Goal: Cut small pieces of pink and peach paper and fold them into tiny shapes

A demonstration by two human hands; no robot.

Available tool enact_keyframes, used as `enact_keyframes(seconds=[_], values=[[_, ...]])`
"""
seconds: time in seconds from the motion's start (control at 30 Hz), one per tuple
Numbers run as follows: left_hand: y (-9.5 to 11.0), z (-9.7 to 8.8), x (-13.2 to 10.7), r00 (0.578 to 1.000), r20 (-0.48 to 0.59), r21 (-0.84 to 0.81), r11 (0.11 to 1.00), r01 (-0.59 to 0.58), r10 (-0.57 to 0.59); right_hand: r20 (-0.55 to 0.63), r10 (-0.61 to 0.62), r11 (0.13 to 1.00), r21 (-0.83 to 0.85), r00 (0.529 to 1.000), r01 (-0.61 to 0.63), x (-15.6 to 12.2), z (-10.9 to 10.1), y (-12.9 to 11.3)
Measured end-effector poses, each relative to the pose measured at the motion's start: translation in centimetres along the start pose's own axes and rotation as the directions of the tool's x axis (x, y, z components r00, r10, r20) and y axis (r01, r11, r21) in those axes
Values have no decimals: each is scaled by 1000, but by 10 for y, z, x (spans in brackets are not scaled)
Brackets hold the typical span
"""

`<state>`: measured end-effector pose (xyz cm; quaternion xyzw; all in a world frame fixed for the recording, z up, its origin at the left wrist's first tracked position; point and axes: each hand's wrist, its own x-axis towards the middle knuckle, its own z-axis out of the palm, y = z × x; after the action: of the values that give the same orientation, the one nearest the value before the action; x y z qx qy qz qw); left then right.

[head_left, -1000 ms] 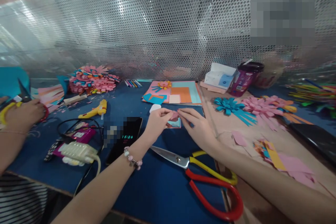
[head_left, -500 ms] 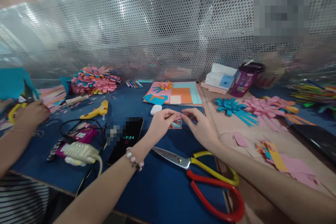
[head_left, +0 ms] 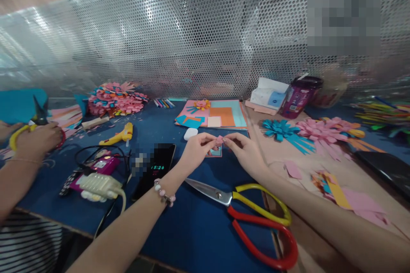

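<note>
My left hand point(head_left: 195, 150) and my right hand point(head_left: 243, 150) meet above the blue table, both pinching a small pink paper piece point(head_left: 219, 139) between fingertips. Just under them lies a small card point(head_left: 215, 151) of teal and pink paper. Large scissors point(head_left: 250, 209) with yellow and red handles lie on the table near my right forearm. A black phone point(head_left: 156, 167) rests left of my left wrist, which wears a bead bracelet.
At the far left another person's hand point(head_left: 38, 138) holds yellow-handled scissors against teal paper. A yellow glue gun point(head_left: 118, 135), a charger with cables point(head_left: 96, 179), stacked coloured paper point(head_left: 214, 115), paper flowers point(head_left: 115, 97) point(head_left: 320, 130), a tissue box point(head_left: 269, 93) and a purple tub point(head_left: 299, 96) surround the work spot. A perforated metal screen stands behind.
My hands have lifted the pink piece slightly off the card and drawn the fingertips closer together. The other person's scissors have shifted upward at the left.
</note>
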<state>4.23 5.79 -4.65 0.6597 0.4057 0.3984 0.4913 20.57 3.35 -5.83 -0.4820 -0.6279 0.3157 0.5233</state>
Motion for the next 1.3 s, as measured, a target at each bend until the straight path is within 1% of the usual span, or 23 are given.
enact_keyframes(seconds=[0.1, 0.2, 0.27, 0.4, 0.47, 0.53, 0.6, 0.73, 0.87, 0.97, 1.1, 1.2, 1.3], values=[[-3, -1, 2, 999, -5, -11, 999, 34, -34, 13, 11, 1000, -2, 1000, -11, 0, 0, 1], [-6, -1, 3, 999, -2, -21, 999, 39, -39, 14, 31, 999, -19, 999, -31, 1, 0, 1], [-7, 0, 3, 1000, 2, -11, 1000, 25, -25, 18, 32, 999, -28, 999, -32, 1, -1, 2], [-3, 1, 1, 999, 1, 28, 999, -46, 46, 24, 33, 998, -60, 999, -32, 1, -1, 1], [0, 1, 0, 999, -16, 31, 998, -48, 49, 33, 31, 996, -79, 999, -29, 0, -1, -1], [1, 1, -1, 999, -29, 22, 999, -27, 28, 18, -16, 994, -107, 1000, 18, -2, 1, -3], [2, 1, -1, 999, -44, 8, 1000, -5, 6, -10, -120, 980, -163, 993, 117, -3, 2, -3], [3, 1, -1, 996, -85, -30, 999, 35, -37, -35, -331, 907, -286, 943, 308, -4, 5, -3], [2, 1, 0, 992, -118, -38, 999, 37, -41, -37, -458, 831, -372, 888, 413, -4, 7, -1], [0, 1, 0, 991, -130, -30, 999, 12, -16, -25, -495, 798, -408, 869, 443, -5, 7, 0], [0, 2, -2, 994, -111, -10, 1000, 25, -26, -17, -489, 797, -416, 872, 438, -5, 7, 0], [3, 3, -3, 997, -74, -42, 999, 35, -38, -26, -511, 781, -432, 859, 451, -5, 6, 0], [4, 4, -3, 998, -62, -77, 997, -9, 4, -29, -523, 763, -460, 852, 453, -6, 5, -1]])
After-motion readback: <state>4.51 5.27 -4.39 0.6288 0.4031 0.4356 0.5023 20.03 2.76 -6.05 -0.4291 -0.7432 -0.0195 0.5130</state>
